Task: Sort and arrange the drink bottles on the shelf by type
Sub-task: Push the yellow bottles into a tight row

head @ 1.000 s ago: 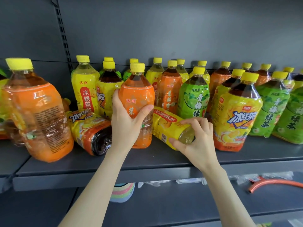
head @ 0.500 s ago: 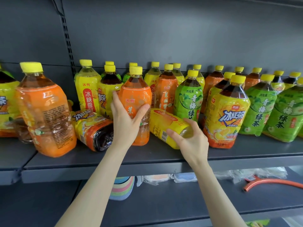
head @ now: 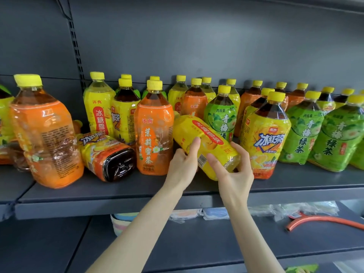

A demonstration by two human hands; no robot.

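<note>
A yellow bottle with a red label band (head: 204,142) lies tilted on the dark shelf (head: 118,203), its base toward me. My left hand (head: 182,164) grips its left side and my right hand (head: 234,170) holds its base end. Just left of it stands an orange jasmine tea bottle (head: 153,133), free of both hands. A black tea bottle with a yellow and orange label (head: 107,155) lies on its side further left. Green-labelled bottles (head: 301,134) stand at the right, and an upright yellow black tea bottle (head: 265,134) stands right of my hands.
A big orange bottle (head: 45,134) stands near the shelf's front left. Several yellow, orange and green bottles fill the back rows. On the lower shelf lie an orange hose piece (head: 323,220), a stack of pastel bowls (head: 122,223) and plastic-wrapped items (head: 197,213).
My left hand let go of the orange jasmine tea bottle and moved right onto the lying yellow bottle. Both hands now hold it, and its base end has risen a little.
</note>
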